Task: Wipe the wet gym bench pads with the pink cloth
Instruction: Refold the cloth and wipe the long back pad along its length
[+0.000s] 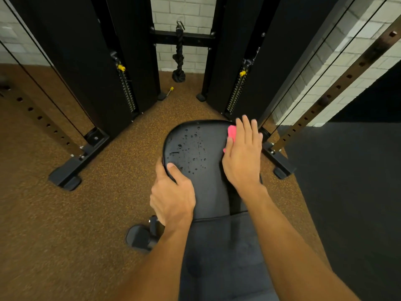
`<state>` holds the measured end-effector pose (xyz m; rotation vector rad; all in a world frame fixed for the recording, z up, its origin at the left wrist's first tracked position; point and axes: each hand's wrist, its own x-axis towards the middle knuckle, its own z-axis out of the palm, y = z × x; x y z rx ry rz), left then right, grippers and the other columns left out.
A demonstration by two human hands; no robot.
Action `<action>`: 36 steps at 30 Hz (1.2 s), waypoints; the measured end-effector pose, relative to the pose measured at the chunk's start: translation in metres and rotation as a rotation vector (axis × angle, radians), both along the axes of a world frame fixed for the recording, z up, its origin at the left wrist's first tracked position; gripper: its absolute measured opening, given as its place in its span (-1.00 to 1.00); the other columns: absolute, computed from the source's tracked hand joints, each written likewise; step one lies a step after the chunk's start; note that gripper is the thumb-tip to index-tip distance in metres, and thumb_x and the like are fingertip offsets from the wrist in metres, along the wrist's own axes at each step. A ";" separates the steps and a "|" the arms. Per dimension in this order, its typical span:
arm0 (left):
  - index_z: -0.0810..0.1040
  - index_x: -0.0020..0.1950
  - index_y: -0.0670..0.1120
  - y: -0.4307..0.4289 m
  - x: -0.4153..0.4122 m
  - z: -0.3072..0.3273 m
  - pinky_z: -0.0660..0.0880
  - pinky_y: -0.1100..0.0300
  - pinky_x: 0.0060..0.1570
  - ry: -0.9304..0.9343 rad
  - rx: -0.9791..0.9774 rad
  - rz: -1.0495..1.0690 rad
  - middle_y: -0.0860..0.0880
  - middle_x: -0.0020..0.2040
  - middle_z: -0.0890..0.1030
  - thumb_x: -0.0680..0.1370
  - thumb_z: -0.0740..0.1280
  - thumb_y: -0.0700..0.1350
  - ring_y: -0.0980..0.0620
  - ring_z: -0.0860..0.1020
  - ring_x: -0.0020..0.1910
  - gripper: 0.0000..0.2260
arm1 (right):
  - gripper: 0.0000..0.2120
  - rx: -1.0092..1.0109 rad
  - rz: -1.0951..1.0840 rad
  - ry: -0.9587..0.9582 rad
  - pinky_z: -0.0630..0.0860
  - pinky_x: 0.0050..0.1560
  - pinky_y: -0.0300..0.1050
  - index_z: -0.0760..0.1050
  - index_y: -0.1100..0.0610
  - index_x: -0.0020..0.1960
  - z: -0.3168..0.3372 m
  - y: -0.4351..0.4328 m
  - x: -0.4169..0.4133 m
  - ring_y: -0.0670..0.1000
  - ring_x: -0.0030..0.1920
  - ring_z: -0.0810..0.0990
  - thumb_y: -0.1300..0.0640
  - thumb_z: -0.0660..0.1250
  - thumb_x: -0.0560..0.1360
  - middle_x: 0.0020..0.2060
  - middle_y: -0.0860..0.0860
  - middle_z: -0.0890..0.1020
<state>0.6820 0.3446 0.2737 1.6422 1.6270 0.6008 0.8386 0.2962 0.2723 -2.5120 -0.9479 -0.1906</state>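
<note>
**2 hands, 2 pads, 1 pink cloth**

1 small pink cloth (231,132) lies on the far right edge of the black, rounded vinyl seat pad (201,183). It is mostly covered by the right hand (243,155), which presses on it with fingers straight and flat. The left hand (173,192) grips the pad's near left edge, thumb on top and fingers curled round the rim. Many water droplets (191,148) bead on the left and middle of the seat pad, between the 2 hands. 1 second pad, the long dark back pad (221,246), runs toward the camera between the 2 forearms. A black rounded bench foot (141,236) sticks out to its left.

Beyond stand 2 tall black weight-stack columns, left (91,61) and right (271,61), each with 1 yellow selector pin, left (121,67) and right (243,73). A 3rd yellow-tipped pin (170,90) lies on the floor between them. 1 black twisted rope handle (179,59) hangs from a hook on the crossbar. 2 perforated metal uprights slant outward, left (39,117) and right (338,85).

The floor is brown speckled rubber (65,213), with dark grey matting (347,192) on the right. The wall is white painted brick (184,9).
</note>
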 end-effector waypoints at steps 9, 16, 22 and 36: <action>0.38 0.64 0.08 0.002 -0.004 0.005 0.43 -0.13 0.33 -0.083 -0.052 0.033 -0.22 0.31 0.67 0.76 0.07 0.10 -0.32 0.58 0.29 -0.56 | -0.50 -0.105 0.563 -0.144 -0.02 0.72 0.16 0.27 0.12 0.68 0.009 0.029 -0.035 0.08 0.73 0.06 0.04 0.02 0.77 0.69 0.02 0.26; 0.40 0.62 0.11 0.003 -0.005 0.007 0.42 -0.13 0.38 -0.126 -0.071 0.054 -0.20 0.28 0.68 0.75 0.10 0.11 -0.30 0.58 0.29 -0.57 | -0.52 -0.036 0.317 -0.044 0.07 0.70 0.22 0.29 0.13 0.67 0.008 -0.003 -0.012 0.07 0.74 0.00 0.03 0.05 0.78 0.71 0.03 0.20; 0.43 0.61 0.09 0.003 -0.005 0.004 0.43 -0.12 0.39 -0.156 -0.075 0.065 -0.19 0.34 0.65 0.75 0.11 0.11 -0.29 0.57 0.33 -0.57 | -0.49 -0.072 0.426 -0.103 0.06 0.68 0.27 0.25 0.14 0.68 0.009 0.032 -0.042 0.14 0.73 0.04 0.05 0.05 0.76 0.70 0.06 0.22; 0.46 0.59 0.14 0.003 -0.007 0.002 0.46 -0.08 0.38 -0.197 -0.075 0.083 -0.14 0.30 0.68 0.74 0.14 0.11 -0.24 0.60 0.30 -0.59 | -0.49 -0.110 0.476 -0.070 0.01 0.71 0.23 0.22 0.11 0.70 0.001 -0.011 -0.057 0.08 0.74 -0.03 0.03 0.04 0.77 0.71 0.02 0.19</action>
